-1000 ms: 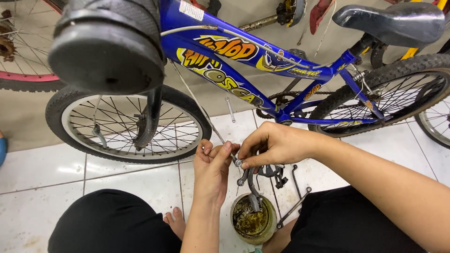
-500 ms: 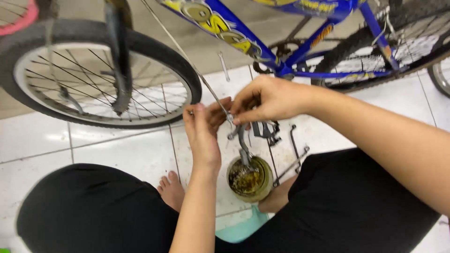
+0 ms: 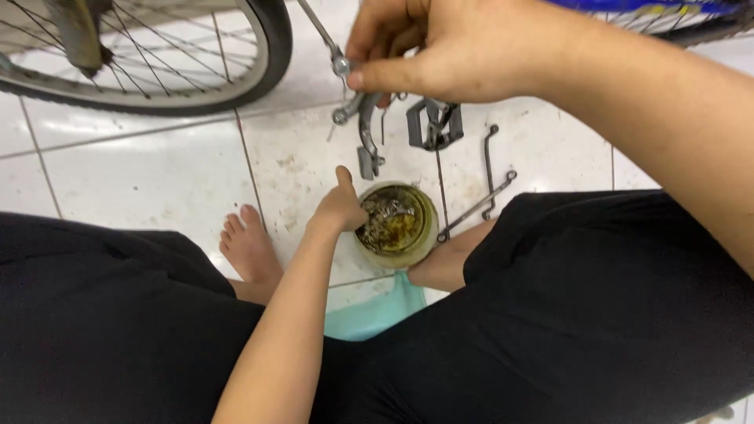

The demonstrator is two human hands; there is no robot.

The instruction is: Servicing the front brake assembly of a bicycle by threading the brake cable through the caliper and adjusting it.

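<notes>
Left hand dropped into grease tub; right hand pinches brake part.

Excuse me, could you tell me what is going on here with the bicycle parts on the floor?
A person sits on the tiled floor beside a bicycle wheel. The right hand holds a metal brake arm up by its cable end. The left hand reaches into a small tub of oily small parts. A pedal and thin rods lie nearby.
</notes>
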